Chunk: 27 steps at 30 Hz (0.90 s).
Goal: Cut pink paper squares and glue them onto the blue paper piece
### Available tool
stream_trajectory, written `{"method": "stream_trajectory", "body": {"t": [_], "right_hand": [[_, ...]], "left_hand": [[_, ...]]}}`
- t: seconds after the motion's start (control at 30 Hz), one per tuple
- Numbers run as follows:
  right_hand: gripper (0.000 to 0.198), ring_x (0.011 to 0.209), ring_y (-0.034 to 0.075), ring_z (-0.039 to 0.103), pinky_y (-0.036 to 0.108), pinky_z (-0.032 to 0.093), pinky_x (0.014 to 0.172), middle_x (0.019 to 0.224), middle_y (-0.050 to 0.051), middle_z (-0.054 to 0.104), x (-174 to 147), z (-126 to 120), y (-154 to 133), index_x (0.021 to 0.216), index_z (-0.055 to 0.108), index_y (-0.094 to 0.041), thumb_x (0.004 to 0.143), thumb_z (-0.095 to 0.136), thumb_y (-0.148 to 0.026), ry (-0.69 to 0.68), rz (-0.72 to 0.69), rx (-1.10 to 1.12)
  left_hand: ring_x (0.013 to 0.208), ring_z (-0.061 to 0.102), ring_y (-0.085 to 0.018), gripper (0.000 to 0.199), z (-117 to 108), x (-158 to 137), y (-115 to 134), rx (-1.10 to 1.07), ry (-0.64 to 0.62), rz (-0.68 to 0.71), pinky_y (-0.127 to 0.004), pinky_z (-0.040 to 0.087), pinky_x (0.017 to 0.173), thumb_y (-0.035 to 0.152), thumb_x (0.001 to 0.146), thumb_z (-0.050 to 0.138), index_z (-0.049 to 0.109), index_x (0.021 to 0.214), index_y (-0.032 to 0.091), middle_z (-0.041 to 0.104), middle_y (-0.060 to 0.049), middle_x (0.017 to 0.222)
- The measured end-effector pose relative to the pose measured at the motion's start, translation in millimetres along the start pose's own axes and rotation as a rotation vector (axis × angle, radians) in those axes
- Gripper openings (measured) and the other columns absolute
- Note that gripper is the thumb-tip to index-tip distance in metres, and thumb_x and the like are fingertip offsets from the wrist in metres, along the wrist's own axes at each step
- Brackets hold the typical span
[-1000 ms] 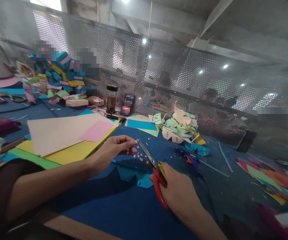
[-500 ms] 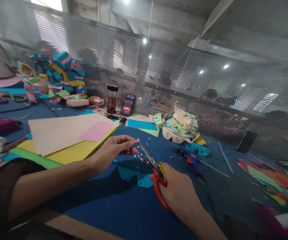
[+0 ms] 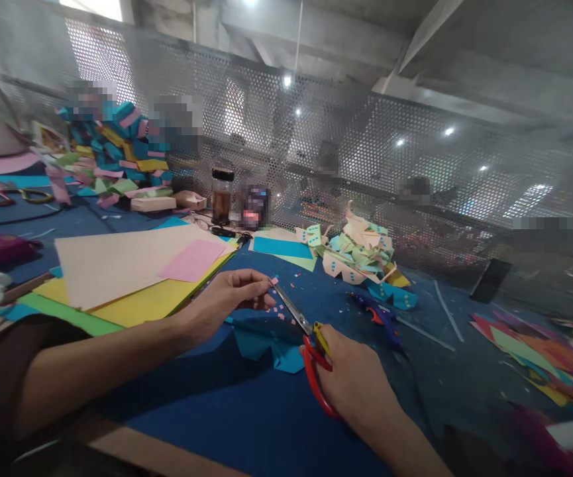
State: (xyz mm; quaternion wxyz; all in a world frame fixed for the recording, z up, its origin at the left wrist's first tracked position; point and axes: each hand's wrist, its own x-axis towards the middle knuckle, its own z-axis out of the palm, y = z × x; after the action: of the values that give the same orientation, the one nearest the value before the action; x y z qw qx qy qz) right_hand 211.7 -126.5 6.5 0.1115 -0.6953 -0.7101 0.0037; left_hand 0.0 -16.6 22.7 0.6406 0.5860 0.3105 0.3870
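My right hand (image 3: 353, 381) grips the red-and-yellow handled scissors (image 3: 299, 315), whose blades point away to the upper left and look closed or nearly so. At their tip, my left hand (image 3: 246, 291) pinches thumb and forefinger together; a speck of pink paper (image 3: 275, 281) shows there, mostly hidden by the fingers and blade. Tiny pink paper squares (image 3: 281, 311) lie scattered under the blades. Just below, a folded blue paper shape (image 3: 266, 348) rests on the dark blue tabletop (image 3: 207, 411), partly under the scissors handles.
Stacked coloured sheets (image 3: 127, 271) lie left of my left hand. Beyond are a lidded bottle (image 3: 222, 199) and a pile of folded paper shapes (image 3: 360, 245). A blue glue gun (image 3: 380, 318) lies right of the scissors. More paper (image 3: 539, 358) sits far right. Perforated mesh (image 3: 276, 139) stands behind.
Both hands stay almost in place. The scissors blades have shifted slightly at the left fingertips, and the pink speck now shows on the far side of the blade tip.
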Motion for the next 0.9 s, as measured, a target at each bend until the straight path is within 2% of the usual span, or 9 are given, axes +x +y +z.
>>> {"method": "stream_trajectory", "body": {"t": [0.6, 0.9], "right_hand": [[0.014, 0.057, 0.022, 0.065, 0.026, 0.018, 0.049, 0.064, 0.001, 0.067, -0.4, 3.6, 2.7, 0.083, 0.053, -0.022, 0.088, 0.052, -0.034, 0.038, -0.009, -0.027], [0.015, 0.06, 0.022, 0.067, 0.027, 0.018, 0.05, 0.067, 0.002, 0.069, 0.4, 0.5, 0.6, 0.084, 0.055, -0.022, 0.09, 0.051, -0.034, 0.005, 0.02, -0.052]], "left_hand": [[0.073, 0.061, -0.013, 0.021, -2.3, 0.5, -2.5, 0.009, -0.004, 0.006, -0.026, 0.045, 0.074, 0.039, 0.083, 0.07, 0.069, 0.087, 0.019, 0.073, -0.002, 0.078], [0.073, 0.061, -0.014, 0.02, -1.1, 0.7, -1.4, 0.012, 0.002, 0.005, -0.026, 0.045, 0.074, 0.039, 0.082, 0.07, 0.068, 0.086, 0.019, 0.073, -0.002, 0.078]]}}
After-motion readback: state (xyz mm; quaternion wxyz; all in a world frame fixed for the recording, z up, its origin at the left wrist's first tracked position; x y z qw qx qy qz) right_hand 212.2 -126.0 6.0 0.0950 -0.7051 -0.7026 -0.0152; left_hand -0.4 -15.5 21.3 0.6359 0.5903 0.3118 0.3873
